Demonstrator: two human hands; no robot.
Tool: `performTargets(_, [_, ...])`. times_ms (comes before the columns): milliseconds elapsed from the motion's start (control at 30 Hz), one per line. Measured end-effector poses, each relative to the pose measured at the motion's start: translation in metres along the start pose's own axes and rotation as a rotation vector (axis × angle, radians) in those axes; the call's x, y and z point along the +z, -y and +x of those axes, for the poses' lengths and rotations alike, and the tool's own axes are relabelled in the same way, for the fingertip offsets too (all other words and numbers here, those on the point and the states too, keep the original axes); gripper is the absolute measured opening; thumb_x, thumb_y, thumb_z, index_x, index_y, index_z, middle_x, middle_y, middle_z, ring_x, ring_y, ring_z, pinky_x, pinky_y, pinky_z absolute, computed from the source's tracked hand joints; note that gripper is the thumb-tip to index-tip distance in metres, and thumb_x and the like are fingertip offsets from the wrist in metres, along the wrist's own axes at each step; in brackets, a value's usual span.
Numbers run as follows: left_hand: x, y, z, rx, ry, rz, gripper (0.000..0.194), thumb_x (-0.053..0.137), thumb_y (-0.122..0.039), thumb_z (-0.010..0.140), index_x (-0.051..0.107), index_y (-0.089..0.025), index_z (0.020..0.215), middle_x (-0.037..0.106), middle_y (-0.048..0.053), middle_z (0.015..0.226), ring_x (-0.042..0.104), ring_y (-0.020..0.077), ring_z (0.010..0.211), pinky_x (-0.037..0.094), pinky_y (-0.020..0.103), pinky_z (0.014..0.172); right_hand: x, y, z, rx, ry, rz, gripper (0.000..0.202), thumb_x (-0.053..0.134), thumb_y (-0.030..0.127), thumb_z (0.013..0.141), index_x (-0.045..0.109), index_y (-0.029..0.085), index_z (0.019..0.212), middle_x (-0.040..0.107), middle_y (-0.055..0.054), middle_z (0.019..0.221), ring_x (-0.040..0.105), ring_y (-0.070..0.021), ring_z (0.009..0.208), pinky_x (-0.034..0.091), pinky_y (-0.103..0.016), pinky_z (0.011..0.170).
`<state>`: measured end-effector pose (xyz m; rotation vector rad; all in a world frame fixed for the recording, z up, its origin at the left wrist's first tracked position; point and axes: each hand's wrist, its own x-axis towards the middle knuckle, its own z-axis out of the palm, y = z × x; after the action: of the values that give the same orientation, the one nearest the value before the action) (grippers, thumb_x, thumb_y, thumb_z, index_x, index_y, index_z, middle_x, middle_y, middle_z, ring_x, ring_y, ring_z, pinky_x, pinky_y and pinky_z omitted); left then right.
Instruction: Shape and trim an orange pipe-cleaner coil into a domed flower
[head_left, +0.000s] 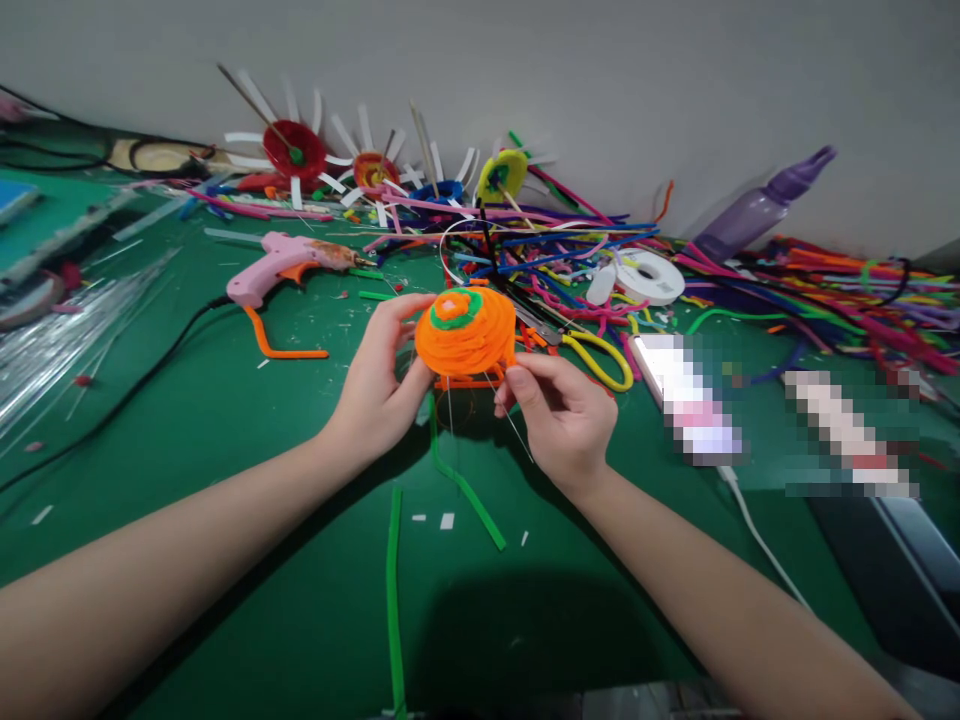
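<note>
Held over the green table [300,560]: orange dome [476,340], green-ringed top tilted up and slightly left, long axis roughly side to side. Gripped at left edge by left hand [386,385], thumb low; pinched narrowly at lower right by right hand [566,415]. Dangling underneath, thin wires [451,415]. Lying close behind, scissors [611,362]; farther left, glue gun [292,262]; right, phone [686,400].

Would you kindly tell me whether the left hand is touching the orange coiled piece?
Touching. The head view shows the left hand at the left side of the orange coiled piece, its thumb against the lower edge.
</note>
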<state>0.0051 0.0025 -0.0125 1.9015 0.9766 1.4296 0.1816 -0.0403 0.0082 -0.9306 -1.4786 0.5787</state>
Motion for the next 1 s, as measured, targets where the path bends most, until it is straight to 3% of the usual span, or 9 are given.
performTargets(400, [-0.001, -0.002, 0.0, 0.019, -0.031, 0.07, 0.037, 0.055, -0.022, 0.09, 0.047, -0.021, 0.126, 0.06, 0.01, 0.124, 0.061, 0.0209, 0.111, 0.052, 0.04, 0.097, 0.001, 0.004, 0.0, 0.032, 0.017, -0.026, 0.007, 0.061, 0.023, 0.088, 0.067, 0.022, 0.089, 0.067, 0.005, 0.063, 0.063, -0.0076, 0.05, 0.056, -0.022, 0.052])
performTargets(600, [0.0, -0.006, 0.001, 0.083, 0.014, 0.027, 0.04, 0.054, -0.019, 0.089, 0.047, -0.018, 0.128, 0.054, 0.014, 0.133, 0.055, 0.0225, 0.124, 0.049, 0.04, 0.103, 0.001, 0.002, 0.0, 0.0, -0.036, -0.025, 0.008, 0.059, 0.024, 0.09, 0.067, 0.023, 0.092, 0.068, 0.003, 0.068, 0.063, -0.0099, 0.052, 0.056, -0.026, 0.051])
performTargets(1000, [-0.001, -0.011, -0.003, 0.1, 0.117, 0.062, 0.062, 0.054, -0.012, 0.084, 0.038, -0.025, 0.142, 0.051, 0.012, 0.141, 0.058, 0.0257, 0.123, 0.058, 0.037, 0.093, -0.001, 0.002, 0.0, -0.094, -0.064, -0.113, 0.009, 0.057, 0.026, 0.092, 0.065, 0.027, 0.097, 0.068, 0.003, 0.073, 0.066, -0.0133, 0.061, 0.057, -0.033, 0.061])
